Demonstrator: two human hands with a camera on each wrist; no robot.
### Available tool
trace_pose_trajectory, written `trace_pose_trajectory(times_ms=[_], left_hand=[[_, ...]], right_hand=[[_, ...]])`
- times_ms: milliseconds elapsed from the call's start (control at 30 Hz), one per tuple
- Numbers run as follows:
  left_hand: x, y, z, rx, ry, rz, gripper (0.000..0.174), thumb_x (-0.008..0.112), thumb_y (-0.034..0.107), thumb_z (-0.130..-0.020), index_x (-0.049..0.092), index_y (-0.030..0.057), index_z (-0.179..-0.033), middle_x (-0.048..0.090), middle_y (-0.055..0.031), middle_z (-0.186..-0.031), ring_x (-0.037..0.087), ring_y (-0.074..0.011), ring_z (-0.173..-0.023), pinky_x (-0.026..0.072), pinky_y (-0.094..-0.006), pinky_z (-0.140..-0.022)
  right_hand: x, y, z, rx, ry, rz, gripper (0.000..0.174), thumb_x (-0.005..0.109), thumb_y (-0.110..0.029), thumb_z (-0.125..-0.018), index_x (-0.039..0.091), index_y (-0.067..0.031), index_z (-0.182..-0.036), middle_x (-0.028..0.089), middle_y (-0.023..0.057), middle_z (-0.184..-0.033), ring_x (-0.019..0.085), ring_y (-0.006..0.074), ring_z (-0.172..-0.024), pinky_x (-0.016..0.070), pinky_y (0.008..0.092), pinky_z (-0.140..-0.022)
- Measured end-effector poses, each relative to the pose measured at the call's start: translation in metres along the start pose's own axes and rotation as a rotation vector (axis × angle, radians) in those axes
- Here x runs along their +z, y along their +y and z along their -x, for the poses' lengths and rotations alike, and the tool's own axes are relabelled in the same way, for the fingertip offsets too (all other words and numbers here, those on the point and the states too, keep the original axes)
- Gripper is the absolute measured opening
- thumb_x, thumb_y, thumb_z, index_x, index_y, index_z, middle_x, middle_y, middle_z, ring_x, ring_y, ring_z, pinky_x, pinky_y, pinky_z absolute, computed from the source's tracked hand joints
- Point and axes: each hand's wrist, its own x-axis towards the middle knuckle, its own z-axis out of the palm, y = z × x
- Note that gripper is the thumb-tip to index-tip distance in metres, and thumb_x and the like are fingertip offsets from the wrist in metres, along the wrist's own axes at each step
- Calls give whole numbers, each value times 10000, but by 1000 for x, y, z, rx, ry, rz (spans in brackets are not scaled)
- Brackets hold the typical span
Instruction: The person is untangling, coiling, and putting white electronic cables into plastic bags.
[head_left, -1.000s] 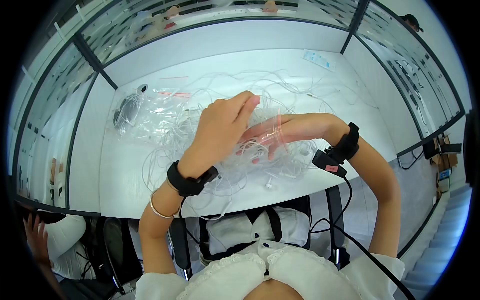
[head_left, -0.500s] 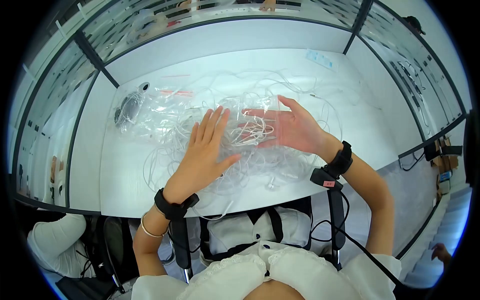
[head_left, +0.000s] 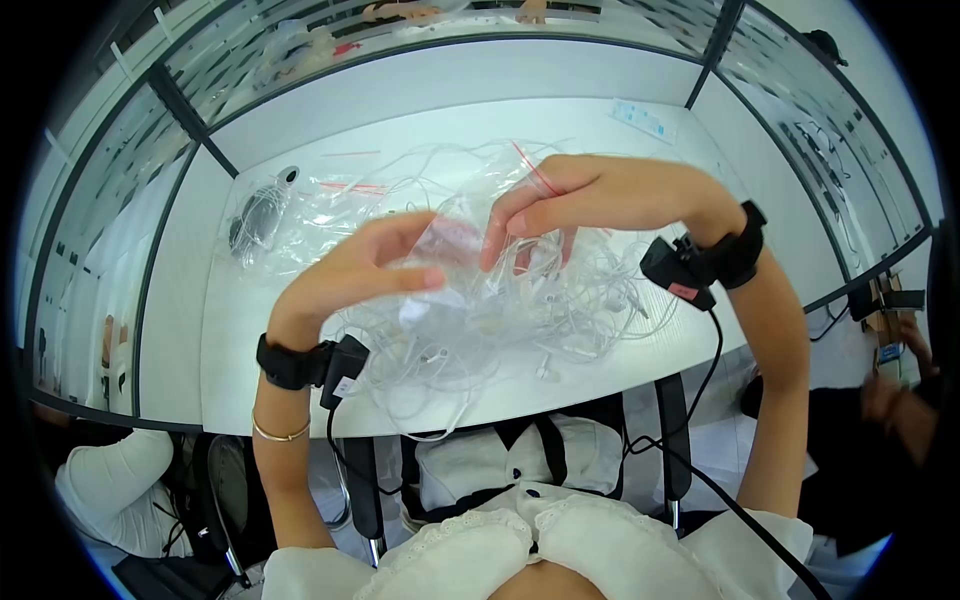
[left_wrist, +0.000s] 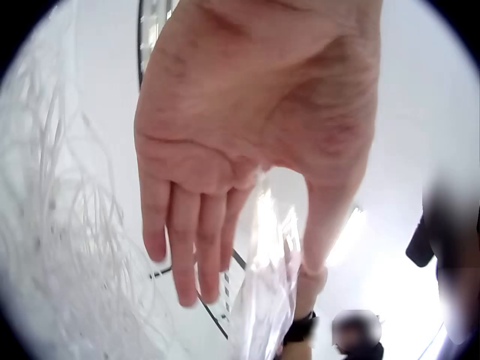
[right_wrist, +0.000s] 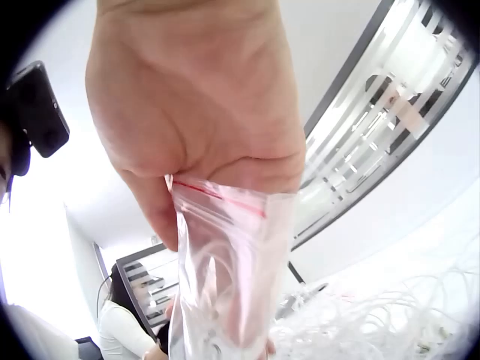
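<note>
Zip bag (right_wrist: 232, 247) hangs between my hands, above cable tangle (head_left: 590, 318). My right hand (head_left: 600, 192), over tangle's right part, pinches bag near red seal strip (right_wrist: 217, 198), thumb on one side, fingers showing through film. My left hand (head_left: 350, 270), over tangle's left part, has straight fingers, thumb set apart, bag film running between; whether it touches film, I cannot tell. White cable (head_left: 545, 260) seems to lie inside bag. I do best to hold mouth end firm, ease loops away from strip, stop tangle's stray strands catching on seal.
</note>
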Motion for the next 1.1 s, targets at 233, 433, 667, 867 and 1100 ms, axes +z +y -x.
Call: trace_pose_trajectory(times_ms=[233,433,667,867,1100], left_hand=[[65,7,-6,43,-90,562,642,721,136,-797,426,12,-1353,576,-106,-1249,528,-186,-1178,376,-321,-1017],[83,3,-15,64,-81,769,736,665,98,-831,262,34,-1443,525,-142,-1314,508,-237,-1227,382,-357,-1025],[91,-1,-23,130,-64,838,735,632,173,-877,205,51,-1464,501,-152,-1327,509,-260,-1222,441,-389,-968],[87,0,-27,60,19,877,579,513,263,-958,281,52,-1445,492,-151,-1333,528,-257,-1197,448,-380,-958],[84,-10,-23,94,118,870,565,511,238,-956,291,51,-1442,496,-145,-1322,538,-260,-1178,439,-373,-977]], right_hand=[[-7,-48,-2,63,92,286,346,508,-328,-905,652,-36,-1020,635,40,-939,593,132,-856,501,279,-713],[-12,-36,-1,-114,225,425,282,542,-253,-832,644,-27,-966,667,57,-877,622,167,-795,510,294,-698],[-10,-19,-2,61,193,154,258,539,-144,-891,568,-39,-1125,672,70,-945,616,125,-765,503,272,-739],[-18,21,5,-234,725,532,298,581,-257,-899,597,-76,-1134,643,37,-1072,610,144,-904,472,302,-839],[4,49,10,-127,772,-65,266,612,-287,-889,664,-27,-902,624,5,-714,550,70,-652,425,220,-597]])
